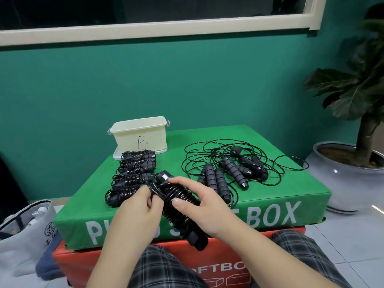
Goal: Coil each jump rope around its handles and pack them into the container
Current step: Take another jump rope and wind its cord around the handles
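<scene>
Jump rope (178, 206) gripped by right hand (199, 204), left hand (139, 206) fingers pinching cord end, partly hidden

both forearms reach forward — left hand (138, 206) pinching, right hand (199, 201) curled, thumb on top.

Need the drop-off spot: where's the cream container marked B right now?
In the head view, the cream container stands at the far left of the green soft box, just behind the row of coiled jump ropes.
</scene>
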A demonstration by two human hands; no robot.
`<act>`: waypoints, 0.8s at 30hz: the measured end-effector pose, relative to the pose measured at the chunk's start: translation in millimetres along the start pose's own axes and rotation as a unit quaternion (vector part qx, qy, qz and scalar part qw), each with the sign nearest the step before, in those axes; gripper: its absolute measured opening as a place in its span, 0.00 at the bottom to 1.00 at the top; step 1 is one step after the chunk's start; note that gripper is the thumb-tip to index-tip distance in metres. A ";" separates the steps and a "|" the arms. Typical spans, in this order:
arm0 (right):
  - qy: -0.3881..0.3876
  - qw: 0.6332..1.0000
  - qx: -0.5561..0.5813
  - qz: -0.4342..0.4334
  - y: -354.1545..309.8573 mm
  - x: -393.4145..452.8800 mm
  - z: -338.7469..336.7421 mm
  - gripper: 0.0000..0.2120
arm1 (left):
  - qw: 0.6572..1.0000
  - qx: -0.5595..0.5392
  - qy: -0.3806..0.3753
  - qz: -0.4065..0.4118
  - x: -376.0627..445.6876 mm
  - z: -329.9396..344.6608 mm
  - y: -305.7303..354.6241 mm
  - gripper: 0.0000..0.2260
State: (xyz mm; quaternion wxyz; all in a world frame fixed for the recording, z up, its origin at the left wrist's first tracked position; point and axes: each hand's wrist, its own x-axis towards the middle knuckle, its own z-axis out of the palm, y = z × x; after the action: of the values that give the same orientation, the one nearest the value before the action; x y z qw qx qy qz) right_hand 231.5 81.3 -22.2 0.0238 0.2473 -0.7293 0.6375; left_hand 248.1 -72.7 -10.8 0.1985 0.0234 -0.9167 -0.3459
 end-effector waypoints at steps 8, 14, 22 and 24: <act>-0.028 0.971 -0.223 0.078 4.0 3.7 -5.2 0.54 | 0.997 -0.029 -0.037 0.057 -2.7 4.5 2.7 0.17; 0.063 0.929 -0.346 0.113 15.9 9.8 -3.6 0.30 | 0.995 0.000 -0.050 0.090 -11.8 14.6 13.2 0.18; 0.045 0.913 -0.373 0.159 38.9 20.7 -9.4 0.26 | 0.988 -0.017 -0.094 0.120 -7.9 30.5 2.6 0.17; 0.056 0.920 -0.362 0.140 40.3 19.3 -17.3 0.28 | 0.988 -0.058 -0.086 0.113 -5.8 34.5 -2.4 0.18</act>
State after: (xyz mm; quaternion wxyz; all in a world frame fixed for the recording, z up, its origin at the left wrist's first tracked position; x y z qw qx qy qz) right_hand 193.9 93.9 -49.2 0.0625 0.0810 -0.9350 0.3395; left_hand 240.1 -51.9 -37.9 0.1575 -0.1220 -0.9055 -0.3747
